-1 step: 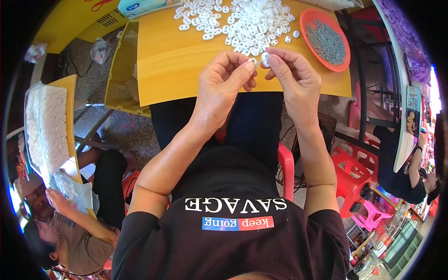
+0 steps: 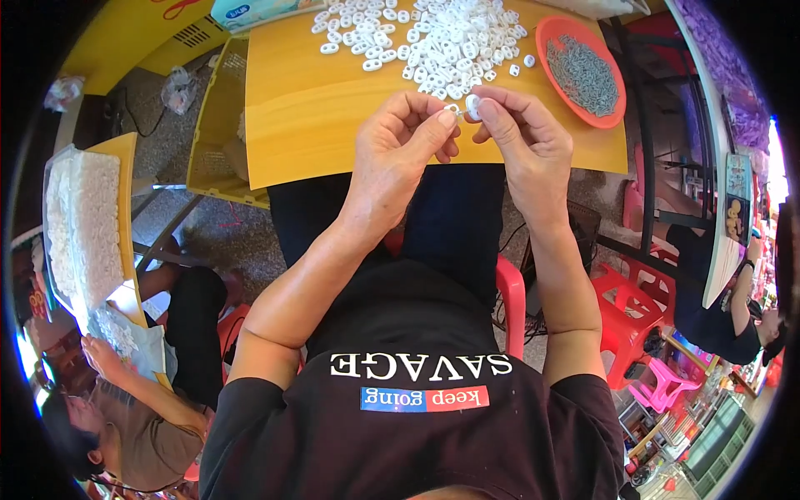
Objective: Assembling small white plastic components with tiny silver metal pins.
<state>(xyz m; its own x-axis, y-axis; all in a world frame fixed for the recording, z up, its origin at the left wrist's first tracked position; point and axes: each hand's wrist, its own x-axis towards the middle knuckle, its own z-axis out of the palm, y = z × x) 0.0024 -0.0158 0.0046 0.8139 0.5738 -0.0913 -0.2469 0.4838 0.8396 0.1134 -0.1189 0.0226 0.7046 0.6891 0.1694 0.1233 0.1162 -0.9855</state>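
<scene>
My left hand (image 2: 400, 137) pinches a small pale ring-ended piece (image 2: 452, 109) between thumb and forefinger. A thin metallic bit shows at its right side, too small to make out. In my right hand (image 2: 521, 137), thumb and forefinger grip a white oval plastic piece (image 2: 472, 106) on edge. The two pieces meet or nearly meet over the near part of the table; whether they are joined I cannot tell. Just beyond my fingers lies a heap of white oval plastic pieces with two holes (image 2: 462, 50).
A red bowl (image 2: 617, 113) of small grey metal parts (image 2: 581, 75) stands right on the yellow table (image 2: 308, 133). Far left is a tissue pack (image 2: 250, 10). Below it sits a yellow crate (image 2: 208, 150). Another person (image 2: 142, 417) sits left; red stools (image 2: 625, 312) stand right.
</scene>
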